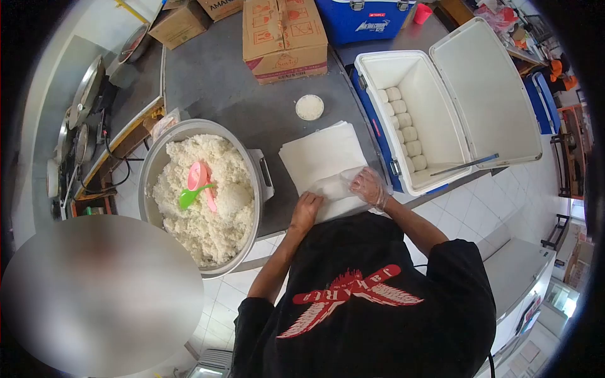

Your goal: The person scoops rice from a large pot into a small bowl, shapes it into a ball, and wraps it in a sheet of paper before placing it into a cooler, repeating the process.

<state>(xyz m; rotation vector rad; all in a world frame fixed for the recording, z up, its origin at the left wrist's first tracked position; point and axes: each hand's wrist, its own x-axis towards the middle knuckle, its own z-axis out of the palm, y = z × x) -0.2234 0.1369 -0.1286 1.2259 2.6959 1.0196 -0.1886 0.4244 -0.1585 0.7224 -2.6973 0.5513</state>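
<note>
A stack of white paper sheets point(324, 151) lies on the dark tabletop in front of me. My left hand point(307, 211), bare, has its fingers curled on the near left edge of a folded paper wrap point(331, 187). In a clear plastic glove, my right hand point(368, 188) closes on the wrap's right end. What the wrap contains is hidden. To the left stands a large metal pot of cooked white rice point(220, 242); a pink scoop point(198, 176) and a green scoop point(188, 198) rest on the rice. A small bowl of rice point(309, 107) sits beyond the paper.
At right, an open cooler point(413, 189) holds several white wrapped packets point(403, 120) along one side. A thin rod point(463, 165) lies across its edge. Cardboard boxes point(283, 38) and a blue cooler point(362, 22) stand at the back. Pans line the far left.
</note>
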